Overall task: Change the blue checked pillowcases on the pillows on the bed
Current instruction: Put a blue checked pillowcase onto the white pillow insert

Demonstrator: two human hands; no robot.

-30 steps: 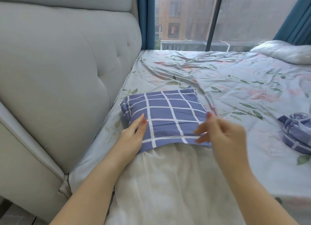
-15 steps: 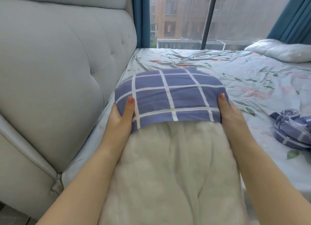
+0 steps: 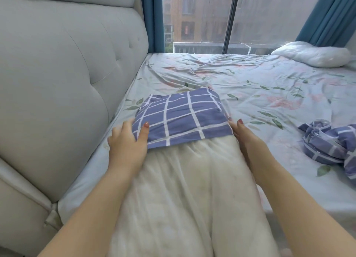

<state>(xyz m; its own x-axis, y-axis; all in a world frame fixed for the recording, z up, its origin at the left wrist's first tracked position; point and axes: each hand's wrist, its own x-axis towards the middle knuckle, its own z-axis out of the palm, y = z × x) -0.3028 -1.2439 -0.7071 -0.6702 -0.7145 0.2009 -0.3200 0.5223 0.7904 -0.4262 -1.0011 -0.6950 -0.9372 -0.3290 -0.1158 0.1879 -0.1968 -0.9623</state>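
- Pillow [image 3: 183, 189], white and bare along most of its length, lies lengthwise on the bed with its near end towards the person. Half a second ago its far end was tipped up between the hands; now it is back down on the sheet.
- Blue checked pillowcase [image 3: 179, 118] covers only that far end, as it did a second ago. Its far left corner looks slack and unfilled, so the case is neither fully on nor off, and I judge the change to be mid-way.
- Left hand [image 3: 125, 147] has moved from lying flat on the case to its left edge. Its grip pinches the cloth, thumb on top and fingers curled at the side.
- Right hand [image 3: 248, 139], raised and pinching a second ago, now lies along the pillow's right side, thumb beside the hem corner. Its fingers are hidden, so I cannot tell whether that grip holds cloth.
- Bed [image 3: 260, 87] gives open, rumpled floral sheet beyond and to the right of the pillow, as far as the window.
- Headboard [image 3: 67, 74] stands just beside the left hand, so there is little room on that side.
- Bare pillow [image 3: 312, 54] lies well apart, at the far right.
- Crumpled checked case [image 3: 327, 143] lies near the right forearm, close to the bed's near edge.
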